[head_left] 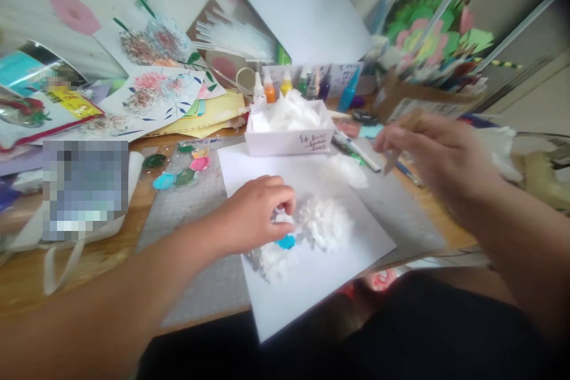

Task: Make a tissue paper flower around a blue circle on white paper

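Note:
My left hand (256, 211) is curled over the white paper, thumb and fingers closed around a small whitish thing. A bright blue patch (286, 241) shows just below my thumb; whether it belongs to the held thing I cannot tell. Two ruffled white tissue clumps lie on the sheet (267, 314): one clump (327, 222) to the right of my fingers, another clump (271, 262) below them. My right hand (427, 148) is raised at the right, blurred, its fingertips pinched together. What they hold, if anything, is not clear. Flat white tissue (347, 171) lies at the sheet's upper right.
Behind the sheet stands a white box (289, 139) filled with tissue. Several paint bottles (269, 88) line up beyond it. Open paint pots (184, 175) sit on the grey mat (182, 219) at left. A pen (363, 154) and a brush (407, 174) lie near my right hand.

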`<state>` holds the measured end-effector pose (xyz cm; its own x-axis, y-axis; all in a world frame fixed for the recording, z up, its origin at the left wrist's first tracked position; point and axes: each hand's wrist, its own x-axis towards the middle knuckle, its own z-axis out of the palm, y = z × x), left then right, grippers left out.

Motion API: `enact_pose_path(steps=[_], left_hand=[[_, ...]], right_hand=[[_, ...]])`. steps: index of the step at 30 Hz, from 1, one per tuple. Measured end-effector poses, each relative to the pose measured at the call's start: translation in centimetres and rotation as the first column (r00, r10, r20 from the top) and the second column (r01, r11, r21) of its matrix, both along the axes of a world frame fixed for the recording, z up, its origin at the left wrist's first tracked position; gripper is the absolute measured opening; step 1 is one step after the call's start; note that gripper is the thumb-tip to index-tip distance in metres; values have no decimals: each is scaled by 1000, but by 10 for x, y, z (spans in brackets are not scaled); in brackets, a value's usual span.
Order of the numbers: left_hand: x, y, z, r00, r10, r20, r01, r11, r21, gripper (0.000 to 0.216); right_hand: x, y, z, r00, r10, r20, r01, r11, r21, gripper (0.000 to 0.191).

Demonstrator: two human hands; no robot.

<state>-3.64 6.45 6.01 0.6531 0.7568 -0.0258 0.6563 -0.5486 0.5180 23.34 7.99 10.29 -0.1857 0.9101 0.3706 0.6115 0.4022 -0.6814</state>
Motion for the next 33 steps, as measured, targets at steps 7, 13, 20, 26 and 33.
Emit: enact_pose_path(steps=[7,13,20,26,33], left_hand=[[-1,5,-1,999,27,-25,-28,999,-27,9],[0,6,2,998,41,-45,-44,997,-66,8],[-1,7,-1,999,32,-18,-33,998,-50,8],[-1,5,0,999,35,24,-34,998,-47,2],[-1,3,0,1000,16,4,-16,1000,-22,7]], right_hand=[[26,36,-25,861,119,494,-17,978,-206,17],[17,40,-30,795,166,583,-37,973,-228,30],[17,44,-34,806,98,584,12,983,-182,7],[4,9,3,910,61,410,35,974,-222,11],[-57,-32,14,842,513,169,-408,808,-425,13]])
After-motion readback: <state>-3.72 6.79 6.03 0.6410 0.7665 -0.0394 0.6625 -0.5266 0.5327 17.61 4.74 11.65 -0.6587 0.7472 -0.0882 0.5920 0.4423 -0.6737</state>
